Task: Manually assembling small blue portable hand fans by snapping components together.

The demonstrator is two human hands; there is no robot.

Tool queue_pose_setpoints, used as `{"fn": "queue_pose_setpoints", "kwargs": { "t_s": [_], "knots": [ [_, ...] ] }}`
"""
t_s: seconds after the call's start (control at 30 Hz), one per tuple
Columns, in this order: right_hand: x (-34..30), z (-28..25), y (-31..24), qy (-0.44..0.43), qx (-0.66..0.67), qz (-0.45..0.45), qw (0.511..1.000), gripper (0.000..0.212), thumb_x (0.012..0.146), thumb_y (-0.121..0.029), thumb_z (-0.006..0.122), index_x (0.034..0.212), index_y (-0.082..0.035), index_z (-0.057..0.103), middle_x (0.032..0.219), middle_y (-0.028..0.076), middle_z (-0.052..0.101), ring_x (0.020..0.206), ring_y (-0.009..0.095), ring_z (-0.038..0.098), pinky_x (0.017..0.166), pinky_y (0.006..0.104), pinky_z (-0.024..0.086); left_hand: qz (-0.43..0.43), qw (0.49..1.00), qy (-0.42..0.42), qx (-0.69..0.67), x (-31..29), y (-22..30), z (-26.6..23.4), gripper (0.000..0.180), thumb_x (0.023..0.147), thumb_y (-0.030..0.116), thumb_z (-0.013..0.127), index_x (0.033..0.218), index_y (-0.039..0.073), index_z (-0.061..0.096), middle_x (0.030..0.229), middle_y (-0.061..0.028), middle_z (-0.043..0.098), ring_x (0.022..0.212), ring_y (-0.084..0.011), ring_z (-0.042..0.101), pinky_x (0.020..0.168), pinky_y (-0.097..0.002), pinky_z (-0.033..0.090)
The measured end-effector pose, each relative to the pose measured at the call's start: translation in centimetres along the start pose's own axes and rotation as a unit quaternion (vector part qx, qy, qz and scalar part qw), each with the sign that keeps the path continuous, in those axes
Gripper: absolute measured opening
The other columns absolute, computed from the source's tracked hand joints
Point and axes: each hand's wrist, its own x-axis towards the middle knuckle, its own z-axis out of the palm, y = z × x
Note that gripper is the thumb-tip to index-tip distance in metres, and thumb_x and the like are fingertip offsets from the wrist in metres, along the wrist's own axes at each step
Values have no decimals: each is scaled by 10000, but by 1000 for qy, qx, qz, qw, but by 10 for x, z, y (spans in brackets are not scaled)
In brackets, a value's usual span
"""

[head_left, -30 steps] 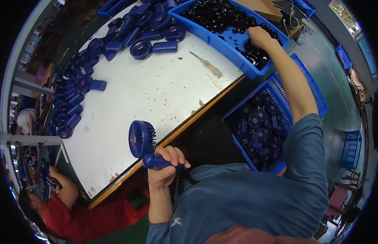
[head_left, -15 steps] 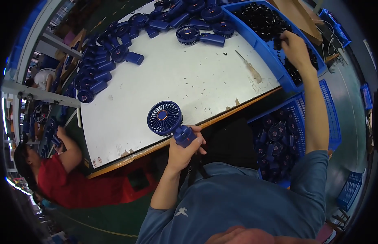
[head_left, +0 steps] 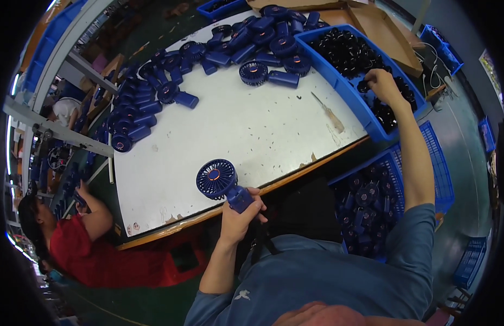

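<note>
My left hand (head_left: 236, 221) is wrapped round the handle of a dark blue handheld fan (head_left: 216, 179). The fan's round caged head tilts up and to the left, over the near edge of the white table (head_left: 203, 130). At the right, my right hand (head_left: 386, 87) reaches into a blue plastic bin (head_left: 338, 93) heaped with small black parts (head_left: 338, 54). Its fingertips are pinched together at one dark piece (head_left: 363, 86); the exact shape of that piece is too small to make out.
Many blue fans (head_left: 238, 43) lie piled along the table's far and left edges. A screwdriver-like tool (head_left: 330, 115) lies beside the bin. Below it, a blue crate (head_left: 366, 209) holds more fans. A co-worker in red (head_left: 81, 244) sits at the left; a cardboard box (head_left: 379, 32) stands behind the bin.
The view has shifted, so the table and fans sit lower in it. My right hand has moved toward the near middle of the bin. My left hand keeps hold of the fan.
</note>
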Motion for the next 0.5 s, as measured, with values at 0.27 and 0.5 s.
{"fn": "queue_pose_setpoints", "kwargs": {
  "t_s": [0.27, 0.5],
  "knots": [
    [-8, -14, -10, 48, 43, 17, 998, 192, 791, -1, 607, 950, 2, 715, 940, 199, 707, 921, 333, 684, 877, 392, 522, -2, 1000, -17, 6, -1, 3, 2, 312, 901, 36, 645, 1170, -64, 520, 885, -89, 595, 811, -166, 629, 603, -283, 593],
    [-51, -17, -77, 95, 161, -30, 982, 165, 830, 9, 602, 987, 14, 653, 843, 115, 680, 775, 165, 652, 730, 292, 517, 5, 1000, -5, 26, -3, 1, 7, 326, 914, 66, 650, 1184, -62, 522, 892, -81, 602, 781, -141, 626, 611, -270, 583]
  ]
}}
